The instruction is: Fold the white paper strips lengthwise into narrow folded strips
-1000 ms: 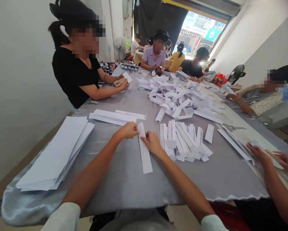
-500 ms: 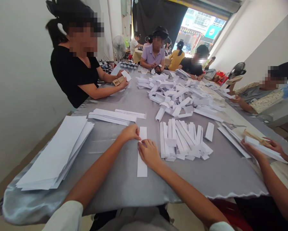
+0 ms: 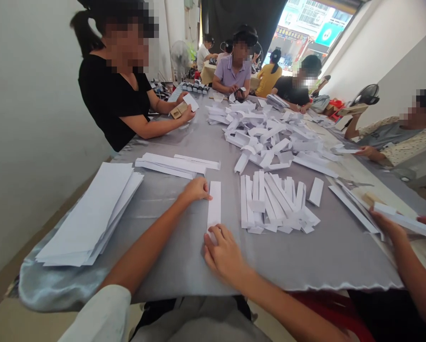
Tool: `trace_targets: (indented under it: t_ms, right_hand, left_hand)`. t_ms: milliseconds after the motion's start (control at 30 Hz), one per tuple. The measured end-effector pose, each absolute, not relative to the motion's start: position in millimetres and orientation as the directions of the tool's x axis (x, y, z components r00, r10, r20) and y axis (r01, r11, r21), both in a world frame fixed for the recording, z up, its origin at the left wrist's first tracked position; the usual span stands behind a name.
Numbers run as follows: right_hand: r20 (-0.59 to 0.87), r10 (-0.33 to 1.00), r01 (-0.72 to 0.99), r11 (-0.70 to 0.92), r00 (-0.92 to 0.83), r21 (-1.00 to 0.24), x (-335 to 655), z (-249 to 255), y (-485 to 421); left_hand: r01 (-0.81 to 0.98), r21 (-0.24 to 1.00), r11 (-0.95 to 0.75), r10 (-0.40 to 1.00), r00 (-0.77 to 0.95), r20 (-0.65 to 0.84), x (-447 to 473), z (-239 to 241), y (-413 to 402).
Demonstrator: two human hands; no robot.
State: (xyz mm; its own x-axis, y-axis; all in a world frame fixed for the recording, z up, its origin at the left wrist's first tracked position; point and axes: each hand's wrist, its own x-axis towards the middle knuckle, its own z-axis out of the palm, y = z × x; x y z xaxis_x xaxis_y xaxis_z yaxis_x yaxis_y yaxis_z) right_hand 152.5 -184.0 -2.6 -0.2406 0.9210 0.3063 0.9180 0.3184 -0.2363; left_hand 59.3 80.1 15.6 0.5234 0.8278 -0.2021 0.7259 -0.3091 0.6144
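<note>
A narrow white folded paper strip [image 3: 214, 205] lies lengthwise in front of me on the grey cloth-covered table. My left hand [image 3: 196, 190] is closed in a pinch at its left edge, near the far end. Lower down, my right hand [image 3: 225, 249] rests on the near end with fingers bent and spread, pressing the paper and hiding that end. Right of the strip is a bunch of folded paper strips [image 3: 269, 202]. To the left sits a stack of large white sheets [image 3: 88, 213]. A few longer folded pieces [image 3: 173, 165] lie beyond my left hand.
A big heap of folded white paper [image 3: 266, 135] covers the table's far middle. At the left a person in black [image 3: 116, 99] holds a wooden block and paper. At the right edge, a co-worker's hands [image 3: 391, 223] hold a long paper piece. Others sit around the table.
My right hand has slid down the strip toward me, away from my left hand. My left hand stays by the strip's upper left edge. The camera view has shifted slightly.
</note>
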Motion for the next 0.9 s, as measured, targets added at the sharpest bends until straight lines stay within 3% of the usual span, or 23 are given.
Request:
trace_targets:
  t_ms: [133, 633, 900]
  right_hand:
    - [0.356, 0.908, 0.891, 0.337, -0.222, -0.305, 145, -10, -212]
    - [0.306, 0.938, 0.849, 0.289, -0.16, -0.443, 138, -14, -225]
    - [0.298, 0.938, 0.839, 0.301, -0.176, -0.452, 141, -16, -221]
  left_hand:
    - [0.746, 0.61, -0.267, 0.859, 0.471, -0.2, 61, 19, 78]
    - [0.831, 0.545, -0.109, 0.986, 0.161, -0.047, 97, 10, 74]
    - [0.802, 0.53, -0.276, 0.961, 0.239, 0.138, 97, 22, 56]
